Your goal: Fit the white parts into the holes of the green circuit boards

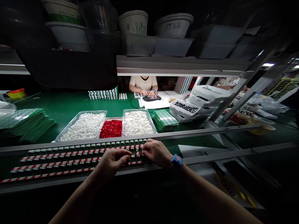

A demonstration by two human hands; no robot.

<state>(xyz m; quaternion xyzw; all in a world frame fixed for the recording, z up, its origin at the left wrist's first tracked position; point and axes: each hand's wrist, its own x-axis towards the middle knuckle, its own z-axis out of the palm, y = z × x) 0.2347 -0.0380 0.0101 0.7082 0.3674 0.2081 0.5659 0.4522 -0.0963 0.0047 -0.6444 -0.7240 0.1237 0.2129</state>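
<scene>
Long rows of circuit boards [63, 155] carrying small white and red parts lie in a rail frame in front of me. My left hand [112, 161] is over the right half of these rows, thumb and forefinger pinched together. Whatever is between those fingertips is too small to make out. Just to its right, my right hand [157, 152] reaches down to the boards with its fingers closed in a pinch; its fingertips touch or nearly touch small white parts [137, 153]. A blue wrist strap [177, 161] is on my right wrist.
Behind the rail [177, 134] stand a tray of white parts [87, 124], red parts [111, 128] and another white-parts tray [136, 123]. Green board stacks [165, 120] [35, 124] flank them. White bins [184, 109] stand right. A co-worker [143, 84] sits opposite, under a loaded shelf [177, 66].
</scene>
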